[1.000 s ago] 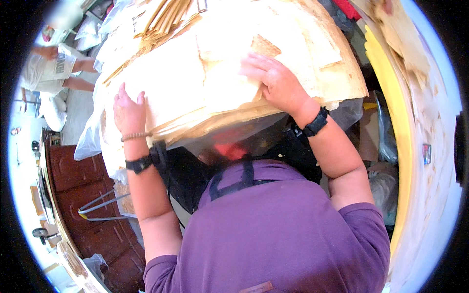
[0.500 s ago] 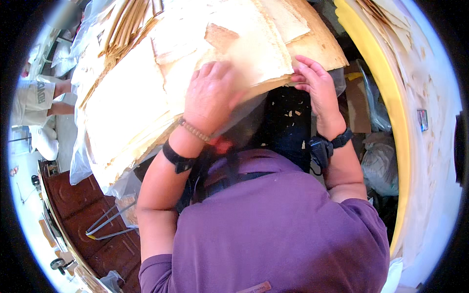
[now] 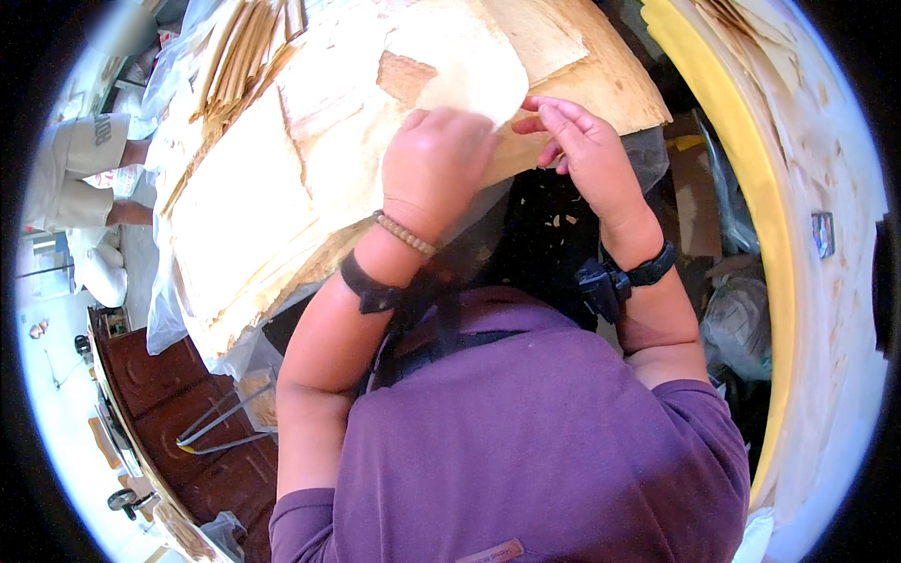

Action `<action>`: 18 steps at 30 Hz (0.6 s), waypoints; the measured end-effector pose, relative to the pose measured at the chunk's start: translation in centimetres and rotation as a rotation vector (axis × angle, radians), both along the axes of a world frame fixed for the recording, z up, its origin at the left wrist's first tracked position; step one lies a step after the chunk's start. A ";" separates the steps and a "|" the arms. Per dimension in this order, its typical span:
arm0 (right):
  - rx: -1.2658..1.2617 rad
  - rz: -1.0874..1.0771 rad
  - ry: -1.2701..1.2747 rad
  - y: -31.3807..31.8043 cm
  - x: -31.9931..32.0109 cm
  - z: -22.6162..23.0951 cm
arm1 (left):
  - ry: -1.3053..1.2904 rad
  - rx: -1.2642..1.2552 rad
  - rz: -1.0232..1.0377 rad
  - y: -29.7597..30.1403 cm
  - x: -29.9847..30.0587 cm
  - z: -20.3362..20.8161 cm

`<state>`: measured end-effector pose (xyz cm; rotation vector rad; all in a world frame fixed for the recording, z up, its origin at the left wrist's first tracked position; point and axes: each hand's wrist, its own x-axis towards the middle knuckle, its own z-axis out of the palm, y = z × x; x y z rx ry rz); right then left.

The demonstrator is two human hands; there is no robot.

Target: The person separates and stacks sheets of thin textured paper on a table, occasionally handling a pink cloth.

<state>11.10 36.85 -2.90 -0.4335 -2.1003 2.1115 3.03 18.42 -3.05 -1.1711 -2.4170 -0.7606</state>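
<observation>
Thin, brittle-looking pale tan sheets lie in a wide pile [image 3: 244, 202] in front of me. The right corner of a top sheet [image 3: 488, 61] bends up in a curve between my two hands. My left hand [image 3: 436, 169] is over the near part of the pile, knuckles up; its fingers are blurred and partly hidden. My right hand [image 3: 572, 141] holds the bent edge of that sheet at its thumb and forefinger tips, with the other fingers loosely curled below. A small darker brown patch [image 3: 404, 78] shows beside the lifted sheet.
Narrow folded tan strips [image 3: 246, 56] lie at the pile's far left. Clear plastic [image 3: 169, 300] hangs from its left edge. A yellow padded edge [image 3: 751, 188] borders a surface at right. A person's legs [image 3: 89, 169] show at far left, above a brown panel [image 3: 178, 403].
The sheet's right edge has come up and bent leftward. My right hand has moved left with it, and my left hand has shifted slightly right.
</observation>
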 end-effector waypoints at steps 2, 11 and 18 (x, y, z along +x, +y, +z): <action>0.006 0.032 -0.010 0.1 0.0 -0.1 | -0.024 0.039 0.022 -0.5 -0.7 -0.8; 1.124 0.035 0.758 -3.5 -1.6 0.9 | -0.615 0.627 0.198 -1.6 -1.9 -2.1; 1.162 0.059 0.434 -4.7 -2.9 0.0 | -0.557 0.993 0.171 -4.9 -1.9 1.6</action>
